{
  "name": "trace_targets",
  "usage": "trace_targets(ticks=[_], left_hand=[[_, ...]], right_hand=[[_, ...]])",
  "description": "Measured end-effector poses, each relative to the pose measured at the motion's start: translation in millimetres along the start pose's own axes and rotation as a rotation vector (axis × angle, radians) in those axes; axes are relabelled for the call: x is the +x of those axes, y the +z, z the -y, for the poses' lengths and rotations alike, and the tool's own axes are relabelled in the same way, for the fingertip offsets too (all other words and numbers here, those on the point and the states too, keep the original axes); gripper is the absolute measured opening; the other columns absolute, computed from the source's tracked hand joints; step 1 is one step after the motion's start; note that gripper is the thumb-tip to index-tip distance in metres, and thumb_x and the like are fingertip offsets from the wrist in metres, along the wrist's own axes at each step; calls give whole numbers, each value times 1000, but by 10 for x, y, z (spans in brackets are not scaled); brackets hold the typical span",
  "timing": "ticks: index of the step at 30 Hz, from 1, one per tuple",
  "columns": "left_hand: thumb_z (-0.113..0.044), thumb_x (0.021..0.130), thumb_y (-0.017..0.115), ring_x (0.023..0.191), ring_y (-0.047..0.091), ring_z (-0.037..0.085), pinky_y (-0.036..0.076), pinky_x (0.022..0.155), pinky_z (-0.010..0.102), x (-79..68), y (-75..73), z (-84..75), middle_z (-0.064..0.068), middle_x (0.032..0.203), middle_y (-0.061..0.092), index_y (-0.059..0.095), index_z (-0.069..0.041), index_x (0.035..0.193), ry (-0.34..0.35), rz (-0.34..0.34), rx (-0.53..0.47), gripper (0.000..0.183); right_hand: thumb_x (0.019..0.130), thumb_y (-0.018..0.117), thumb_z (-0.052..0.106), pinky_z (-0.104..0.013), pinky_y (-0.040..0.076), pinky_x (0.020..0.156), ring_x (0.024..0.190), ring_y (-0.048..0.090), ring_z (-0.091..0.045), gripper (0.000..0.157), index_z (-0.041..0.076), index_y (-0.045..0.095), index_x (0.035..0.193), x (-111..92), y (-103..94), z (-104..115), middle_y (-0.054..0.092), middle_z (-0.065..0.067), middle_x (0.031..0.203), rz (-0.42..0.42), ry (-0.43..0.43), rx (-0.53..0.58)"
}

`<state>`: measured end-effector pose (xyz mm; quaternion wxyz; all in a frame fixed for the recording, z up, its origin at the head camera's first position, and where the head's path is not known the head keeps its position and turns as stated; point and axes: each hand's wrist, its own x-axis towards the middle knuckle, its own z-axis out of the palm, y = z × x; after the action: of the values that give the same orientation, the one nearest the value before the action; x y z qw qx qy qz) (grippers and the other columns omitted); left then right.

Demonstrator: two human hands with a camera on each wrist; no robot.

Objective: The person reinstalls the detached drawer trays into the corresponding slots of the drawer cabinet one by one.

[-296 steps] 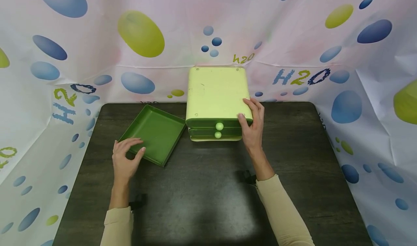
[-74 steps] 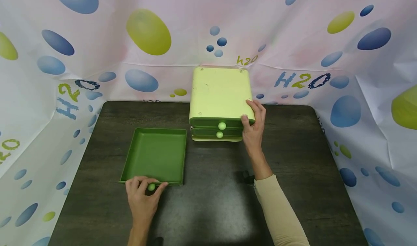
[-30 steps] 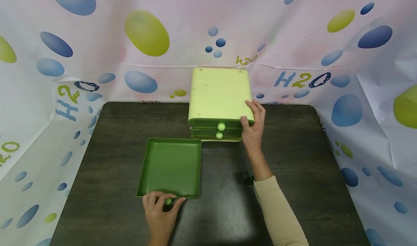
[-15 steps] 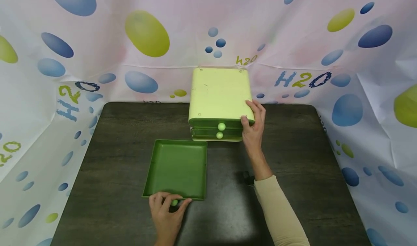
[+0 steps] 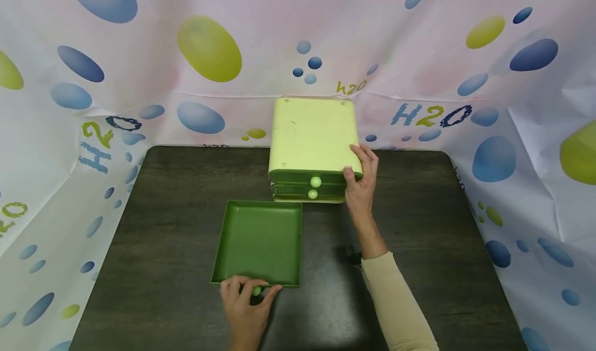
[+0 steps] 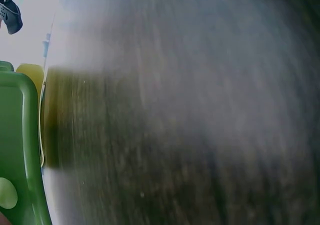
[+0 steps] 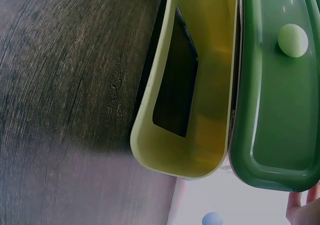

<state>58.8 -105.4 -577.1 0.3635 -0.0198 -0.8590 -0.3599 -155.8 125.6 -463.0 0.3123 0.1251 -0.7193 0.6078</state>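
In the head view, a green drawer (image 5: pixel 261 242) with a round light-green knob (image 5: pixel 256 291) lies on the table, with nothing in it. My left hand (image 5: pixel 247 309) holds its front wall, fingers and thumb on either side of the knob. Behind it stands a pale yellow-green mini chest of drawers (image 5: pixel 312 134), two knobbed green fronts showing. My right hand (image 5: pixel 362 188) grips the chest's front right corner, thumb at the front, fingers over the side. From the right wrist, a hollow compartment (image 7: pixel 205 110) shows beside a closed green drawer front (image 7: pixel 285 105).
The dark wooden table (image 5: pixel 163 227) runs around the drawer and chest. A white sheet (image 5: pixel 261 30) printed with blue and yellow-green ovals hangs behind and at both sides.
The drawer was turned from a slant until its knob faced me, and has since slid right toward the chest in my left hand. My right hand stays on the chest.
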Motion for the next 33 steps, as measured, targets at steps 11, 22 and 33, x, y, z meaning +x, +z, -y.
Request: trace_targets(ticks=[11,22,33], left_hand=[[-55,78,77,75,37,21,29,78,39,-45,81,-63,2,74,46,68,-16,74,2,25,-8,41],[-57,78,76,73,37,20,30,77,38,-66,142,-129,2,74,44,67,-15,72,-14,14,28,43],[-60,81,71,72,37,20,30,76,39,-67,196,-176,0,74,44,69,-15,72,-1,20,49,46]], right_hand=[[98,56,52,-47,30,106,127,42,-34,71,-10,55,133,17,-9,-3,35,-38,140,19,-3,23],[97,56,53,-47,30,106,127,42,-34,71,-9,55,133,-2,-12,-12,36,-36,140,13,13,19],[97,55,54,-48,29,106,127,42,-35,72,-8,56,133,-6,-16,-10,37,-34,140,6,16,8]])
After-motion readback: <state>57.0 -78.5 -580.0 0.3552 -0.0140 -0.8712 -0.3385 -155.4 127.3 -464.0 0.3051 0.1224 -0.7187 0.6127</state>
